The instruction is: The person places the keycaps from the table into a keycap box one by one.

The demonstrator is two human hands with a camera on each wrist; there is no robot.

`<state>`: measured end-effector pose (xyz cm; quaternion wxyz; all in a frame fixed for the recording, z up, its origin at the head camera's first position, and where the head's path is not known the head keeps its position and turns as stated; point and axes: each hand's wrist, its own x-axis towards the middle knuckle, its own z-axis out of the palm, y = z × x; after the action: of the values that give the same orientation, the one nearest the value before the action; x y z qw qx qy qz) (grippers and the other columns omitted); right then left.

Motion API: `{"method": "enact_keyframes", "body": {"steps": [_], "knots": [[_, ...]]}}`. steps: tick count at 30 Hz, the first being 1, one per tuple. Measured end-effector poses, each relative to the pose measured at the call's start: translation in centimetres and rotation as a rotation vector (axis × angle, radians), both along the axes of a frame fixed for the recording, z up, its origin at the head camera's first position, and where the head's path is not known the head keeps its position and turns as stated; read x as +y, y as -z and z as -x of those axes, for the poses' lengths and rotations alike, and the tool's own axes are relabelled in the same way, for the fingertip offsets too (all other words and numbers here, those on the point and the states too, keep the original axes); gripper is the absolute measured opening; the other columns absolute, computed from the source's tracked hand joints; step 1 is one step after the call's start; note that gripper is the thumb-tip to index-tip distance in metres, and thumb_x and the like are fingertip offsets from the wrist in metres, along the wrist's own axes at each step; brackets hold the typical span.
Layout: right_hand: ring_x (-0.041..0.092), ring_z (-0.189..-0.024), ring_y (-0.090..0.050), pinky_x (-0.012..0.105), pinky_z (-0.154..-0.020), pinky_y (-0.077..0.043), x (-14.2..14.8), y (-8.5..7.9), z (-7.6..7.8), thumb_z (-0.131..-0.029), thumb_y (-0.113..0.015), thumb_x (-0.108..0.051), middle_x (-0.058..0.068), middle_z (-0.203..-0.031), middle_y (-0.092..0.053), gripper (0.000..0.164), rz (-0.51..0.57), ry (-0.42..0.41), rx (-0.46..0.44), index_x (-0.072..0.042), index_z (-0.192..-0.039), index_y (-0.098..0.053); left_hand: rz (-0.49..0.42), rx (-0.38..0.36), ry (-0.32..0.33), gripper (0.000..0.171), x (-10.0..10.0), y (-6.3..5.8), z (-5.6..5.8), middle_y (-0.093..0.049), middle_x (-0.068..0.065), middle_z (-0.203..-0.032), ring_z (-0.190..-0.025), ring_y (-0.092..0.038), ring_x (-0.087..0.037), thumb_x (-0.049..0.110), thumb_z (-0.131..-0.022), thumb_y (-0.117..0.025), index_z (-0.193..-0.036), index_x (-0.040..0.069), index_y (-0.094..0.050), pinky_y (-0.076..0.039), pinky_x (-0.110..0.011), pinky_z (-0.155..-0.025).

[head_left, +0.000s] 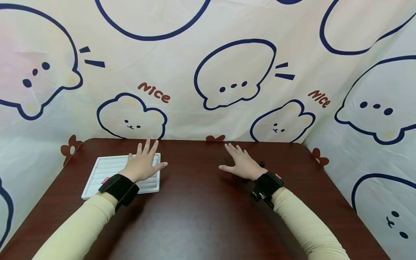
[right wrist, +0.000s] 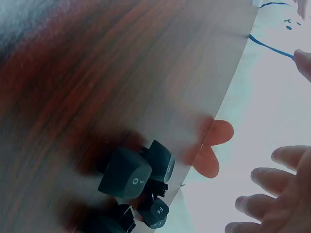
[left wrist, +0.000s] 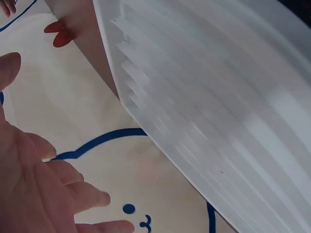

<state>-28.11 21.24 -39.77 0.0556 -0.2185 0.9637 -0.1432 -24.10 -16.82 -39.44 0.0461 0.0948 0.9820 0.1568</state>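
My left hand is spread out over a white ridged tray, fingers straight and holding nothing. In the left wrist view, the tray shows its row of slots, with the left hand off to the side of it. My right hand reaches out on the other side, fingers extended, with nothing in it. Several black keycaps lie in a loose group on the table below the right hand. From the head view most of them are hidden behind that hand; one keycap shows beside it.
A dark brown wooden table spreads beneath both arms. Behind its far edge hangs a pale curtain printed with cartoon bears, which continues down both sides. Black straps with cameras wrap both wrists.
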Motion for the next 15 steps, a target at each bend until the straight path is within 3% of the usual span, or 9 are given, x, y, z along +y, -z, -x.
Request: {"method": "enact_keyframes", "body": {"steps": [6, 9, 15], "knots": [[0.042, -0.149, -0.026, 0.061, -0.114, -0.028, -0.3, 0.0, -0.4, -0.095, -0.065, -0.057, 0.017, -0.164, -0.029, 0.092, 0.047, -0.019, -0.010, -0.009, -0.163, -0.026, -0.058, 0.010, 0.004, 0.086, -2.2, -0.9, -0.4, -0.016, -0.032, -0.163, -0.145, -0.022, -0.055, 0.042, -0.102, -0.059, -0.162, -0.001, -0.015, -0.028, -0.071, -0.107], [0.038, -0.148, -0.033, 0.058, -0.112, -0.034, -0.3, 0.0, -0.8, -0.096, -0.066, -0.054, 0.016, -0.162, -0.034, 0.086, 0.070, -0.027, -0.022, -0.010, -0.162, -0.031, -0.092, 0.017, -0.001, 0.076, -3.8, -1.2, -0.7, -0.027, -0.031, -0.159, -0.144, -0.031, -0.051, 0.032, -0.103, -0.061, -0.160, -0.004, -0.025, -0.031, -0.065, -0.109], [0.030, -0.139, -0.048, 0.051, -0.108, -0.042, -0.4, 0.4, -1.3, -0.098, -0.069, -0.041, 0.015, -0.152, -0.049, 0.070, 0.120, -0.092, -0.021, -0.006, -0.154, -0.046, -0.130, 0.025, -0.114, 0.055, -8.4, -1.5, -1.4, -0.050, -0.035, -0.142, -0.132, -0.045, -0.052, 0.023, -0.101, -0.062, -0.143, -0.011, -0.051, -0.036, -0.066, -0.105]]}}
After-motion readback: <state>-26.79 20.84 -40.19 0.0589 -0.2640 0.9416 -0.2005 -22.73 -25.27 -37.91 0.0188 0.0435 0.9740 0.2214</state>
